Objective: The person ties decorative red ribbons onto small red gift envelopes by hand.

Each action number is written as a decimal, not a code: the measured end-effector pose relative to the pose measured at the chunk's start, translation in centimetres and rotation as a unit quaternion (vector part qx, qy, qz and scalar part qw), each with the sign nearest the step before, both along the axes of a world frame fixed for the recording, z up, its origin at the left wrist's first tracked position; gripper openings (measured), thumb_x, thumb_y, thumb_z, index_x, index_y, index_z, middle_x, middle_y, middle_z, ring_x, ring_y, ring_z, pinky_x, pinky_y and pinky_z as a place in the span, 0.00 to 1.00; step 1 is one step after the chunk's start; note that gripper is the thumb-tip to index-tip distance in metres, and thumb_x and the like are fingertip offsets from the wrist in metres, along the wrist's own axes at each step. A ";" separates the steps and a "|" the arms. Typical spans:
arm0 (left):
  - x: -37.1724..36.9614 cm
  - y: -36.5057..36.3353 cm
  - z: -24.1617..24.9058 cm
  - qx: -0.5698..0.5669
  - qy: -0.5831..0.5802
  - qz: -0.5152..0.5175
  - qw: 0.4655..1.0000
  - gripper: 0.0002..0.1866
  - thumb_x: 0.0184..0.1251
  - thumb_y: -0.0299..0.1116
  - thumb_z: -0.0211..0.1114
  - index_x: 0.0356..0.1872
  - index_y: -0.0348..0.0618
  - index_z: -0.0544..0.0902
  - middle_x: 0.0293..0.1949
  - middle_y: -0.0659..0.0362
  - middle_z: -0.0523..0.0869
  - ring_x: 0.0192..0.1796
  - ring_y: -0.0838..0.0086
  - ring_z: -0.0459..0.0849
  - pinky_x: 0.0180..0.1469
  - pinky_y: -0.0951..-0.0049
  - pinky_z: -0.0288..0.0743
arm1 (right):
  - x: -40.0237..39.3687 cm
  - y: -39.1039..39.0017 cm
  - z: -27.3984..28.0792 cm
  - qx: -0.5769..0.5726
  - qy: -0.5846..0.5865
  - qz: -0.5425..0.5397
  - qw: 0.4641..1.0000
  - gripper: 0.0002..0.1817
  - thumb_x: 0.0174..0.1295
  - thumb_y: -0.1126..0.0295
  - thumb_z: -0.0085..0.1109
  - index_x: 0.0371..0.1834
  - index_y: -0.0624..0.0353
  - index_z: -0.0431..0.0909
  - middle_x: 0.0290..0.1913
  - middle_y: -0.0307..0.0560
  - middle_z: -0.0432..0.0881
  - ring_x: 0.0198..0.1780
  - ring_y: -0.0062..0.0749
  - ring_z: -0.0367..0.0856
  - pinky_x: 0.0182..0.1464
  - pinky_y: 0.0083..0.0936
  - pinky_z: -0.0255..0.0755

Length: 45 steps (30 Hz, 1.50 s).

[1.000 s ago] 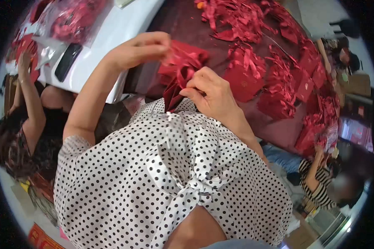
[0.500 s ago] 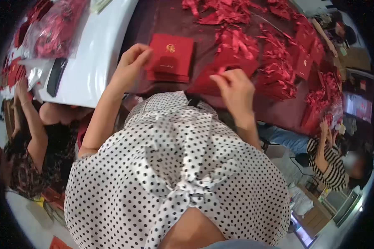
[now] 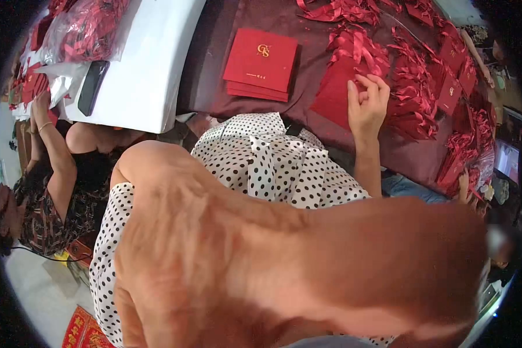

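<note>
My left hand (image 3: 214,255) is raised right up to the camera and fills the lower middle of the view. It is blurred, and I cannot make out what its fingers do. Over the table, my right hand (image 3: 368,104) hovers at a pile of dark red pouches (image 3: 335,95) with shiny red ribbons (image 3: 359,46). Its thumb and loosely bent fingers are apart, with nothing visible between them. To the left of that hand lies a small stack of red square cards (image 3: 261,64) with gold lettering, untouched by either hand.
More ribboned red pieces (image 3: 414,87) cover the dark red tablecloth (image 3: 304,35) on the right. A white table (image 3: 151,64) at left bears a black phone (image 3: 93,87) and a plastic bag (image 3: 84,32) of red items. Another person's arm (image 3: 58,162) reaches in from the left.
My left hand has left the side of the card stack and come up in front of the camera. My right hand stays by the red pouches. The whole view has shifted.
</note>
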<state>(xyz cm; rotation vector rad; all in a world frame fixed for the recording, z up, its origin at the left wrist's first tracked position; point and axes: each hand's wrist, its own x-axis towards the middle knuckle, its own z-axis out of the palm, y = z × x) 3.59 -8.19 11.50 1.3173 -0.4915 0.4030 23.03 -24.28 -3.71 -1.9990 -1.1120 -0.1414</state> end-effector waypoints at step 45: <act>4.1 10.2 -20.3 0.523 0.295 0.304 0.740 0.14 0.45 0.37 0.70 0.31 0.44 0.77 0.37 0.57 0.80 0.46 0.60 0.75 0.45 0.59 0.68 | -3.0 8.7 -3.5 -0.025 0.407 0.132 0.904 0.08 0.62 0.72 0.54 0.40 0.66 0.73 0.31 0.45 0.84 0.38 0.24 0.81 0.43 0.19 0.71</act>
